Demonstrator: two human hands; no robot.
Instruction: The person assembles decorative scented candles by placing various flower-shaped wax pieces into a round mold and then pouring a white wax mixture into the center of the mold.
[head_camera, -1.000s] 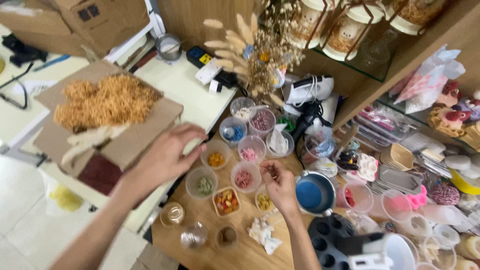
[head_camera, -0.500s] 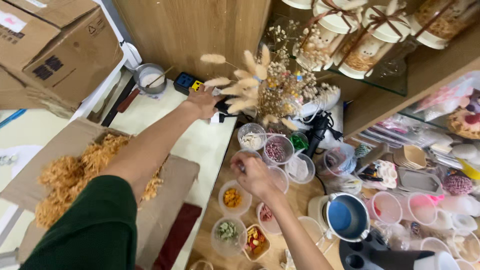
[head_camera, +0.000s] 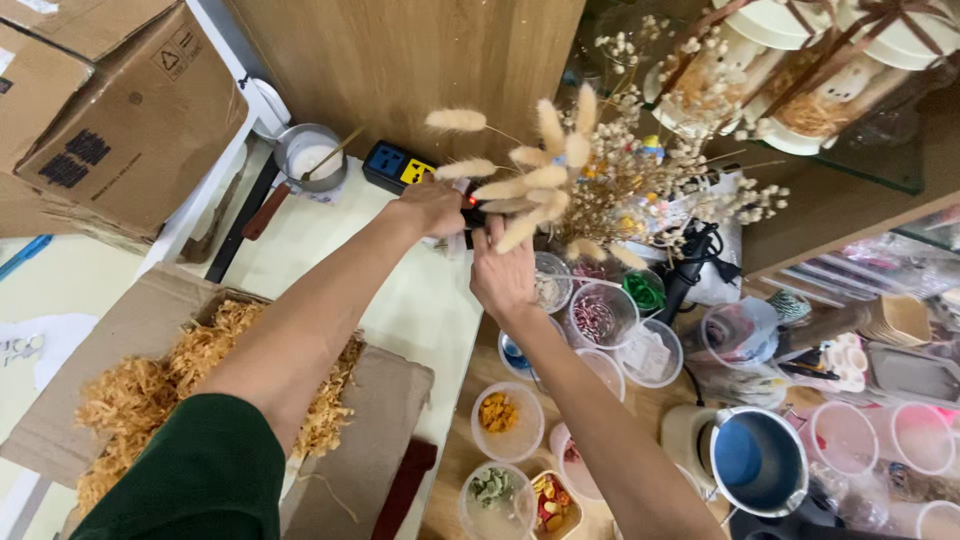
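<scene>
Head view. The fingertips of both hands are hidden behind the dried grass stems (head_camera: 530, 180), so the exact grip cannot be confirmed. The left hand (head_camera: 432, 208) is curled at the base of the bunch, next to a black power strip (head_camera: 400, 168); what it clasps cannot be told. The right hand (head_camera: 503, 275) has fingers raised into the stems, touching them.

The small pot (head_camera: 310, 155) holds a pale substance and a stick. Clear plastic cups (head_camera: 600, 315) hold beads and coloured bits; one cup (head_camera: 507, 420) holds orange pieces. The cardboard tray (head_camera: 150, 390) holds shredded tan filler. The blue-lined pitcher (head_camera: 755, 460) is partly cut off.

The stems are beige, fluffy-tipped and fanned upward above the cups.
</scene>
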